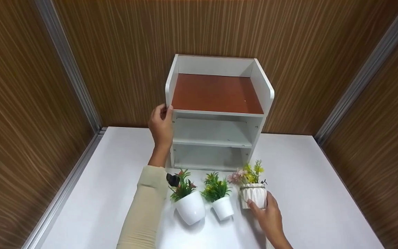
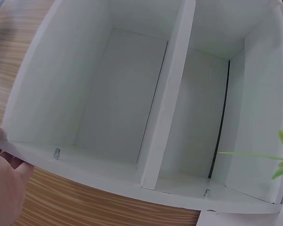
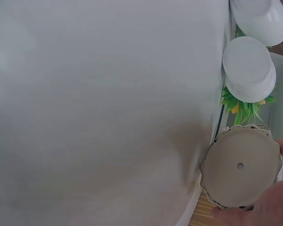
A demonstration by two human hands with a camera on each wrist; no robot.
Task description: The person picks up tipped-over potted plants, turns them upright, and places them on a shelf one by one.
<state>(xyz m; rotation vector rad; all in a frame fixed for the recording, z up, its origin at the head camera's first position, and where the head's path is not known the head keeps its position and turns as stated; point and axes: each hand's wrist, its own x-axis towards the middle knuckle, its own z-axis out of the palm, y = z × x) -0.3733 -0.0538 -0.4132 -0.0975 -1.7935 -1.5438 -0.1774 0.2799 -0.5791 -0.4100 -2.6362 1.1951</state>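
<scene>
A small white shelf unit (image 1: 216, 143) with a brown top panel (image 1: 218, 93) stands against the back wall. My left hand (image 1: 162, 126) grips its left side panel near the top board; in the left wrist view that hand (image 2: 7, 188) shows at the panel's edge. My right hand (image 1: 268, 218) holds a ribbed white flower pot (image 1: 254, 196) with pink and yellow flowers. The right wrist view shows the round underside of this flower pot (image 3: 240, 167), with a small hole, and fingers of the right hand (image 3: 269, 202) round its side.
A larger white potted plant (image 1: 191, 207) and a smaller white potted plant (image 1: 223, 207) lie tilted on the white table (image 1: 116, 173) before the shelf. Wood-patterned panels (image 1: 123, 52) enclose the back and both sides. Small metal pegs (image 2: 56, 154) stick out inside the shelf.
</scene>
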